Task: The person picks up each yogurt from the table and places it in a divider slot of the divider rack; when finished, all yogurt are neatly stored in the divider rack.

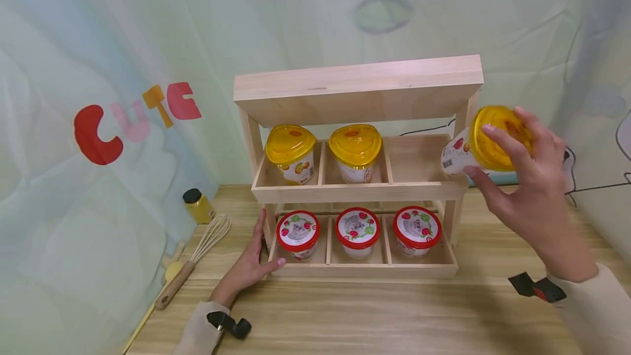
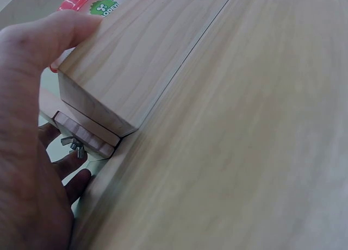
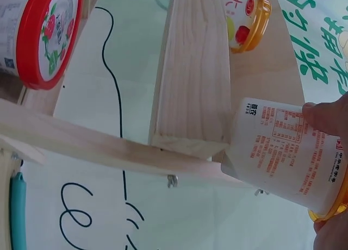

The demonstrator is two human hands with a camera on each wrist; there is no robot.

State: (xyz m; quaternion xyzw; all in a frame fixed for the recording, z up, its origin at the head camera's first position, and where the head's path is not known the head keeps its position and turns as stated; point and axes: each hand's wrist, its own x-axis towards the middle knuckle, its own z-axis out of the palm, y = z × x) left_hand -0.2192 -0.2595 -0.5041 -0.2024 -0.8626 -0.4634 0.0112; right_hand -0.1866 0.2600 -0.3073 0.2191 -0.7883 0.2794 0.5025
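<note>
A two-tier wooden display rack point(image 1: 355, 194) stands on the table. My right hand point(image 1: 534, 179) grips a yellow-lidded yogurt cup point(image 1: 458, 152), tilted, beside the right end of the upper tier. In the right wrist view the printed side of this cup point(image 3: 283, 152) shows close to the rack's wood. Two more yellow-lidded cups point(image 1: 291, 149) point(image 1: 356, 149) sit in the left and middle upper compartments; the right one holds nothing. Three red-lidded cups point(image 1: 298, 232) point(image 1: 357, 229) point(image 1: 417, 229) fill the lower row. My left hand point(image 1: 251, 262) holds the rack's lower left corner, thumb at the front point(image 2: 70, 30).
On the left lie a whisk point(image 1: 184, 275) with a wooden handle and a small jar point(image 1: 199, 206) with a black lid. A printed cloth backdrop point(image 1: 305, 15) hangs behind the rack. The wooden table point(image 1: 370, 316) extends in front.
</note>
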